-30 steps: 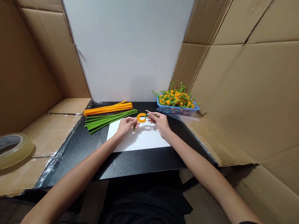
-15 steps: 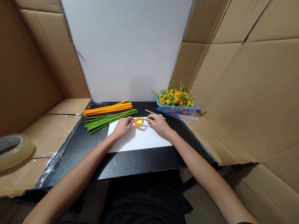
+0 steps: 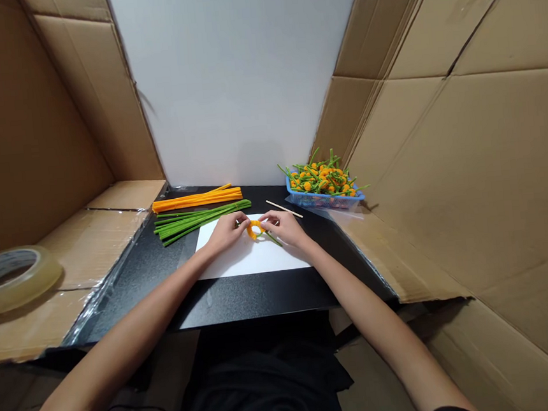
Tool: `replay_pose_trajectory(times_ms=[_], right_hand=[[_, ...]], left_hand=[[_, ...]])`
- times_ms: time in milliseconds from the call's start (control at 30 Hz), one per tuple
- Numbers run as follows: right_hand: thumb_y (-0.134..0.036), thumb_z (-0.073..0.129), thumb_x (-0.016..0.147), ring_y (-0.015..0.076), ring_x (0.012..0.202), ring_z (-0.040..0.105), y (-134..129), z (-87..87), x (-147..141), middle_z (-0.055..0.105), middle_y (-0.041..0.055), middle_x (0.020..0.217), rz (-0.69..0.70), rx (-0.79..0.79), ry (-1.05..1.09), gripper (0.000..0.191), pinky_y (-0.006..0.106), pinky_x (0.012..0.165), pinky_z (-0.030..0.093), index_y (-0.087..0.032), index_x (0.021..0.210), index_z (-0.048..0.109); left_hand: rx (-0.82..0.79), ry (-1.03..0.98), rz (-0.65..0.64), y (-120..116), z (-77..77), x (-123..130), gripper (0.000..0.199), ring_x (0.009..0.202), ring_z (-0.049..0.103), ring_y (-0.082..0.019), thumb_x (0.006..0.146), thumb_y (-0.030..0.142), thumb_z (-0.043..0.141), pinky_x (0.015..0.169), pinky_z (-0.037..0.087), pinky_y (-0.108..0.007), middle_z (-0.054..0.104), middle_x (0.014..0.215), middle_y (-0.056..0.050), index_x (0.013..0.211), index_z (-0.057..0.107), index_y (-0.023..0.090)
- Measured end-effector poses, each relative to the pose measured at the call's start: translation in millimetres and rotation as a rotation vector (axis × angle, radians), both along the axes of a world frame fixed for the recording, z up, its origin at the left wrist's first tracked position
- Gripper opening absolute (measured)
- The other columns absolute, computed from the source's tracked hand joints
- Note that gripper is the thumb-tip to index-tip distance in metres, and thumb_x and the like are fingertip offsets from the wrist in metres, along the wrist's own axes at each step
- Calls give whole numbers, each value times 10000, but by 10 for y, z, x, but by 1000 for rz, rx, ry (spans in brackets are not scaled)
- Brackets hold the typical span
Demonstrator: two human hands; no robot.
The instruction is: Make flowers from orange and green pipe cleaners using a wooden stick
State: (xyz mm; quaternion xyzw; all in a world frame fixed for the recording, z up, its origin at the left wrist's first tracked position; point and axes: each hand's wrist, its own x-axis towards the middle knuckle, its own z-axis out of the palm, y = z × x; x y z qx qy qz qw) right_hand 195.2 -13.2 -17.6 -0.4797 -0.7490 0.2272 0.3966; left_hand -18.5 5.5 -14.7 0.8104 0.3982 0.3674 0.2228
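An orange fuzzy ring with a green stem is held up over a white sheet. My left hand pinches the ring's left side between thumb and fingers. On the other side, my right hand has its fingertips closed on the ring's right edge, and the stem slants down to the right beneath them. A thin wooden stick lies just beyond my right hand. Orange pipe cleaners and green pipe cleaners lie in bundles at the back left.
A blue basket full of orange and green pieces stands at the back right. A roll of clear tape rests on cardboard at the left. Cardboard walls flank the black table.
My right hand has moved left from the stem to the ring. The stem has swung from pointing right to slanting down and right. My left hand has hardly moved.
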Motion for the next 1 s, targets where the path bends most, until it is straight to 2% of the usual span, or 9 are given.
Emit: replay_pose_trajectory(times_ms=[167, 400, 567, 767, 900, 1000], right_hand=[[-364, 671, 810, 137, 641, 565, -1, -33, -50, 698, 35, 740, 30, -36, 29, 242, 244, 596, 390, -144, 876, 747], [-384, 663, 810, 112, 561, 466, -33, -1, -53, 582, -16, 604, -54, -31, -3, 260, 240, 538, 308, -138, 837, 742], [-373, 662, 824, 111, 558, 477, -63, 31, -52, 603, -9, 608, -89, 0, -50, 250, 239, 544, 304, -144, 851, 759], [-400, 700, 811, 117, 561, 510, -63, 26, -60, 621, -9, 598, -120, 21, -61, 263, 235, 564, 332, -159, 890, 768], [-386, 678, 834, 117, 521, 521, -94, 19, -125, 623, -10, 551, -74, -25, -40, 256, 232, 552, 337, -148, 882, 758], [-384, 654, 852, 120, 486, 520, -134, 11, -193, 606, -12, 505, -99, -29, -13, 258, 233, 536, 335, -145, 839, 750]], left_hand=[[-8, -51, 15, -33, 14, 29, 284, 827, 652, -208, 880, 387, 514, 743, 456, -298, 735, 881, -46, 873, 700, 173], [-24, -67, 11, -42, 22, 32, 295, 727, 629, -184, 872, 420, 548, 677, 442, -284, 734, 837, -43, 868, 712, 175], [-35, -74, 14, -24, -2, 30, 241, 686, 609, -180, 806, 394, 636, 627, 421, -271, 725, 801, -49, 865, 715, 173], [-15, -86, 147, -48, -8, 45, 117, 647, 584, -159, 761, 277, 662, 615, 396, -265, 709, 753, -22, 778, 716, 175], [63, -93, 192, -97, -15, 68, 70, 624, 561, -143, 744, 217, 652, 595, 362, -256, 689, 704, -4, 694, 677, 174], [126, -67, 227, -141, -27, 97, 77, 618, 553, -138, 735, 210, 652, 578, 332, -253, 667, 677, 2, 667, 644, 175]])
